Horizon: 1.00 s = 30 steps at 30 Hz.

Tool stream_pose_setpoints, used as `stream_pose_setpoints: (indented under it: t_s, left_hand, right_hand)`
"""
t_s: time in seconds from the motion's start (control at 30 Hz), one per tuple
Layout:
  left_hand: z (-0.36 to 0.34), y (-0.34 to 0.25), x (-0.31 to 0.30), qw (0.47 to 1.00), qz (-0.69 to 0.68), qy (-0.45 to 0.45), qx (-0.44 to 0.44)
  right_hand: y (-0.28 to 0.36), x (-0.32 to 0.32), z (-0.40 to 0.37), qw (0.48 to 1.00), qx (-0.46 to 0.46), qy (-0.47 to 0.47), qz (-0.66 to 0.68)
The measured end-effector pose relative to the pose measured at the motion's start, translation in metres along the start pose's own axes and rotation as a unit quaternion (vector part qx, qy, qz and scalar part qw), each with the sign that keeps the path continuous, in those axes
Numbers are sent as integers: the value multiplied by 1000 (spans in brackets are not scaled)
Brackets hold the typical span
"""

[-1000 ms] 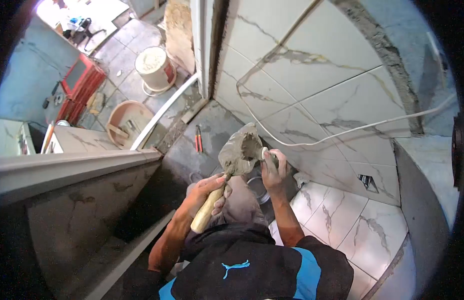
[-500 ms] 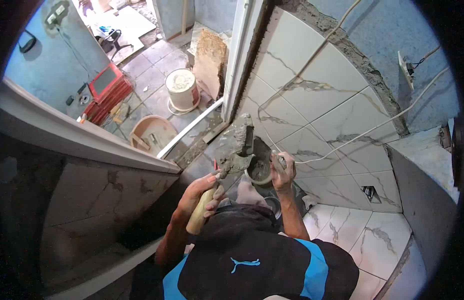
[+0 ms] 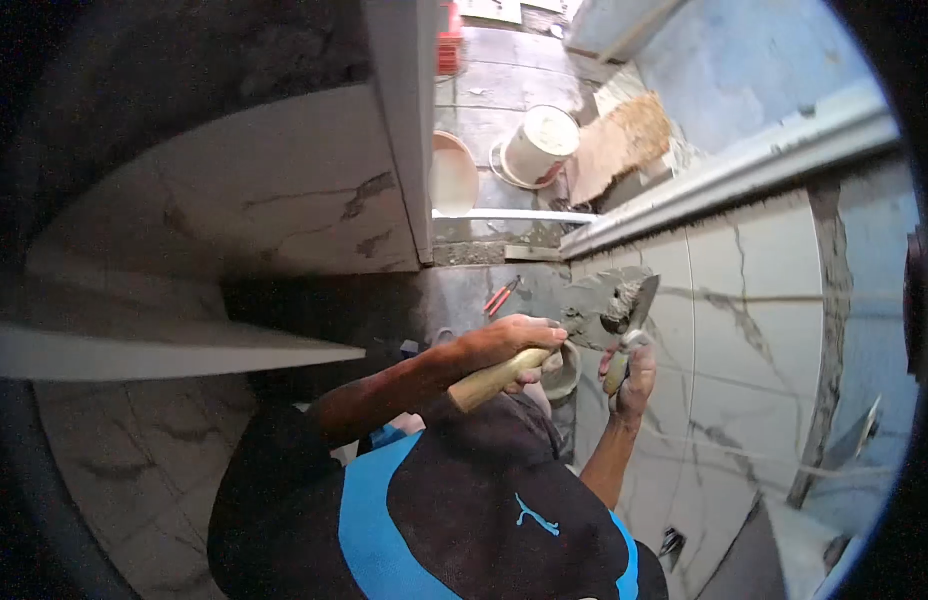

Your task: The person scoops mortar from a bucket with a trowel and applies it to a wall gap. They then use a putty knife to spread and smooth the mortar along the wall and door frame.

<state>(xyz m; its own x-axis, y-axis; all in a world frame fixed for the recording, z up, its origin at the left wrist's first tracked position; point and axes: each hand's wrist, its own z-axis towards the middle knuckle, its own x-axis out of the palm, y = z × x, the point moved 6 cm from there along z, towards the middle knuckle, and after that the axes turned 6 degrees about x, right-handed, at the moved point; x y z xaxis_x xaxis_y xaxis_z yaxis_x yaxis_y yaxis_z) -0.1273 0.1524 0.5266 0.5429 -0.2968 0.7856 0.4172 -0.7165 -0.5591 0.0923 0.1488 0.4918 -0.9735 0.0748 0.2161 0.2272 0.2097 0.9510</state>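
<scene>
My left hand point(image 3: 514, 345) is closed around the wooden handle point(image 3: 494, 382) of a large trowel, with its mortar-smeared blade point(image 3: 587, 300) pointing away from me. In my right hand point(image 3: 636, 380) is a smaller trowel with a light handle point(image 3: 616, 372). The smaller trowel's narrow blade point(image 3: 644, 300) is at the right side of the large blade. Grey wet mortar point(image 3: 621, 304) sits between the two blades. Below my hands, a bucket point(image 3: 564, 372) is partly hidden by my left hand and the large trowel.
Red-handled pliers point(image 3: 502, 297) lie on the floor ahead. Past the doorway threshold point(image 3: 514, 215) stand a white bucket point(image 3: 542, 145), a round basin point(image 3: 454, 175) and a broken board point(image 3: 624, 145). Marbled wall tiles point(image 3: 744, 350) are close on my right. A door edge point(image 3: 404, 130) rises on the left.
My view has turned, so the doorway now lies straight ahead. My right hand has risen from beside the bucket to the large blade, with the smaller trowel now plainly visible. Less mortar shows on the blade.
</scene>
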Motion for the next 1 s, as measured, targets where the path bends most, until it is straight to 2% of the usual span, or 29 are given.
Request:
stream_pose_setpoints:
  t_s: [0.13, 0.17, 0.3, 0.47, 0.53, 0.6, 0.63, 0.73, 0.8, 0.93, 1.0]
  left_hand:
    - [15, 7, 1, 999, -36, 1, 21]
    - [16, 9, -2, 999, -44, -2, 14]
    - [16, 15, -8, 997, -81, 4, 11]
    - [15, 19, -15, 998, -61, -15, 27]
    - [24, 35, -29, 998, -69, 9, 7]
    - [13, 22, -22, 993, -109, -43, 12]
    - [7, 11, -23, 993, -73, -85, 27]
    - [10, -4, -35, 997, -27, -36, 60]
    - [4, -19, -29, 995, -16, -67, 71]
    - [0, -32, -38, 987, 68, -116, 88]
    - [2, -27, -47, 986, 49, -135, 84]
  right_hand:
    - [0, -7, 14, 997, 71, 13, 35]
    - [-4, -9, 17, 995, 82, 44, 42]
    - [-19, -18, 21, 992, 83, 95, 25]
    - [-27, -30, 18, 993, 72, 96, 1]
    - [-33, -43, 14, 992, 109, 29, -64]
    - [-40, -56, 14, 986, 124, 28, -108]
    - [-43, -59, 13, 986, 119, 6, -113]
    - [-59, -84, 16, 978, 111, -63, -163]
    - [-50, -88, 25, 978, 42, -85, -188]
    - [4, -57, 24, 979, 1, -110, -170]
    - [26, -45, 19, 977, -33, -122, -170]
